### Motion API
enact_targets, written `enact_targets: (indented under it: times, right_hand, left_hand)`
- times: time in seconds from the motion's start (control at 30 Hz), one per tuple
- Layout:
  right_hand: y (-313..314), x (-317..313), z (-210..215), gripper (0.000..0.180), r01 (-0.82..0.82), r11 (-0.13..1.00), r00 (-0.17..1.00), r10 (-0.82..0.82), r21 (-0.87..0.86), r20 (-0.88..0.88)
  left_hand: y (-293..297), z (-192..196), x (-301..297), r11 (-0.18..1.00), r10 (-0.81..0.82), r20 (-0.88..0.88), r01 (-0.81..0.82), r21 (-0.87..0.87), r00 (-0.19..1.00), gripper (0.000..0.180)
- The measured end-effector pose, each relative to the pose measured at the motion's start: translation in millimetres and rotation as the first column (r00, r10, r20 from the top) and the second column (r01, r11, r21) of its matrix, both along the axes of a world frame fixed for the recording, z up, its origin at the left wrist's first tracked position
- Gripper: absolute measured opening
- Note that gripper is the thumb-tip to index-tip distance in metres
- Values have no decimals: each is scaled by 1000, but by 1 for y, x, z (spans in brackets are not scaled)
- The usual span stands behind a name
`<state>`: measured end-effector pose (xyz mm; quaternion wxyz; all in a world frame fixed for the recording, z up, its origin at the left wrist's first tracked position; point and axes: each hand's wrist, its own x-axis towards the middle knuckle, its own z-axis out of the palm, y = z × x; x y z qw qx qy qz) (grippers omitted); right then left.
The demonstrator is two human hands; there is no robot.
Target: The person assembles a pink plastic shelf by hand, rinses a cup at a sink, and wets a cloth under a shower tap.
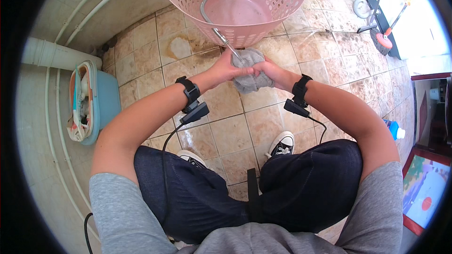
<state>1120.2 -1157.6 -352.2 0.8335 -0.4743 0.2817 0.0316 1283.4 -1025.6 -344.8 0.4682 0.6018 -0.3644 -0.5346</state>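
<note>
Left hand (226,70) and right hand (274,72) clutch one bunched grey cloth (253,80). Beyond stands one perforated pink plastic basket (241,13).

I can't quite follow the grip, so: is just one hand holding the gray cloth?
No, the left hand and the right hand both grip the gray cloth.

Grey short sleeves (121,211); dark trousers (310,186), possibly denim; black wristbands (190,93) with cables (164,160); black-and-white sneakers (282,145).
</note>
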Motion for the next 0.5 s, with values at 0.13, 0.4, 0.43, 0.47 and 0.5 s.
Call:
enact_targets:
  times: [0.13, 0.4, 0.43, 0.47, 0.5]
  right_hand:
    - [2, 3, 3, 57, -81, 997, 997, 81, -4, 8]
    - [-14, 15, -7, 58, -330, 932, 943, 334, -150, -3]
    - [-4, 14, -3, 61, -308, 943, 948, 315, -126, 40]
    - [4, 14, 1, 64, -287, 953, 952, 295, -100, 83]
    - [4, 13, 0, 64, -284, 953, 952, 294, -108, 84]
  left_hand:
    - [-11, -8, 10, 907, -306, 669, 422, -12, 678, 126]
    - [-14, -33, 9, 934, -192, 598, 332, -132, 778, 99]
    - [-10, -28, 8, 936, -188, 602, 328, -131, 776, 99]
    - [-7, -24, 9, 946, -217, 620, 320, -58, 754, 93]
    - [-6, -21, 8, 949, -249, 636, 316, 8, 731, 87]
